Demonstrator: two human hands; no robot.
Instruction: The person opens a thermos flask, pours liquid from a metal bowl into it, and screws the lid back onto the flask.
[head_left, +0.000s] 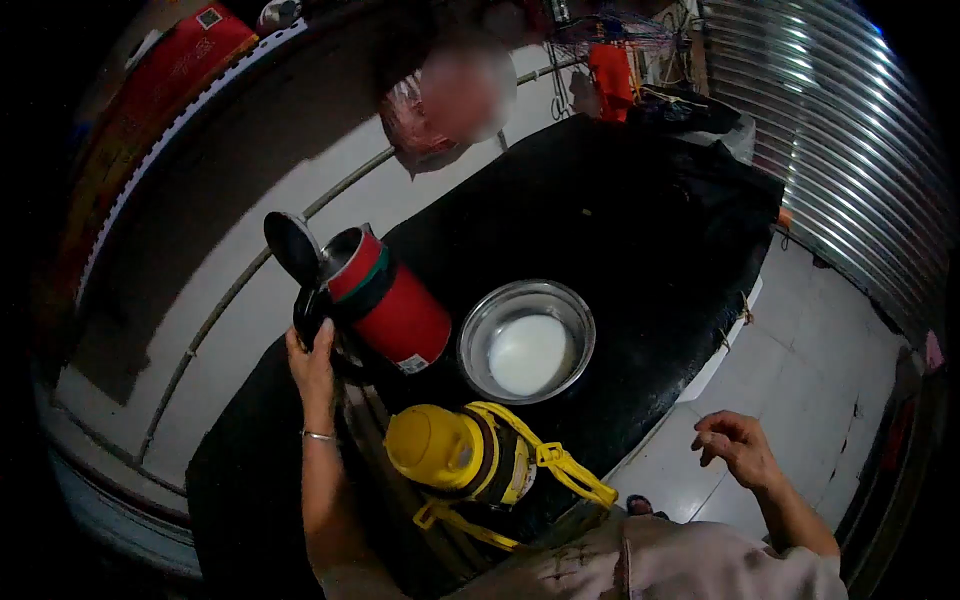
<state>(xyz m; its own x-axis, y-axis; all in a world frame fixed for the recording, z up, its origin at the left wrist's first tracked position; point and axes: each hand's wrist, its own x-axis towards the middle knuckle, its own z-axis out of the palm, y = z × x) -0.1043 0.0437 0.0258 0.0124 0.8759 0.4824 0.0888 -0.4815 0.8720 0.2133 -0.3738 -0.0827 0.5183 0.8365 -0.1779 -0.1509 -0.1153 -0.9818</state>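
My left hand [312, 362] is closed around the black handle of a red electric kettle [398, 318]. The kettle's black lid stands tipped up, showing the metal inside. Just right of it, a steel bowl [583, 352] holds a white substance [530, 355]. Nearer my body is a yellow bottle [435, 447] with a yellow strap [560, 466], apart from both hands. Off the table's right edge, my right hand [738, 450] hangs in the air with loosely bent fingers and nothing visible in them.
A black cover [640, 215] lies over the table. Behind it runs a metal rail [232, 285] with a red plastic bag [425, 145] near it. A red box [185, 60] is at upper left. Cords and a red item [610, 82] hang at the back; a corrugated shutter [835, 130] stands right.
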